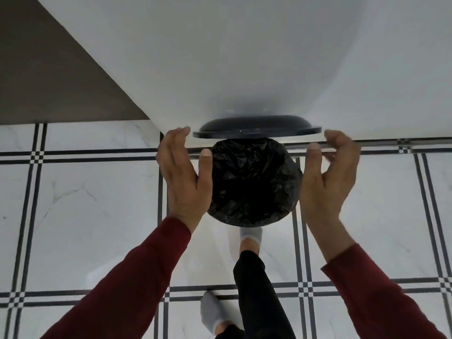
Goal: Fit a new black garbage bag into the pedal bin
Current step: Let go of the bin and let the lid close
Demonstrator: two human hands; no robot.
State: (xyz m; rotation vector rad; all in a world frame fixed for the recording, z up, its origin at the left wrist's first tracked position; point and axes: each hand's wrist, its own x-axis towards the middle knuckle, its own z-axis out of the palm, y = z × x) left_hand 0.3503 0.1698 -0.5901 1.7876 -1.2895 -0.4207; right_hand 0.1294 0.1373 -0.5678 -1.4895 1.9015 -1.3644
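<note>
fingers on the left hand loose and spread, grasping nothing, just left of the bag at centre frame. the bag lines the bin, folded over the rim, so the fitting looks done. lid up against the white wall, a socked foot likely on the pedal. right hand relaxed too, holding nothing. only lowering the lid seems left; nothing blocks it.
</note>
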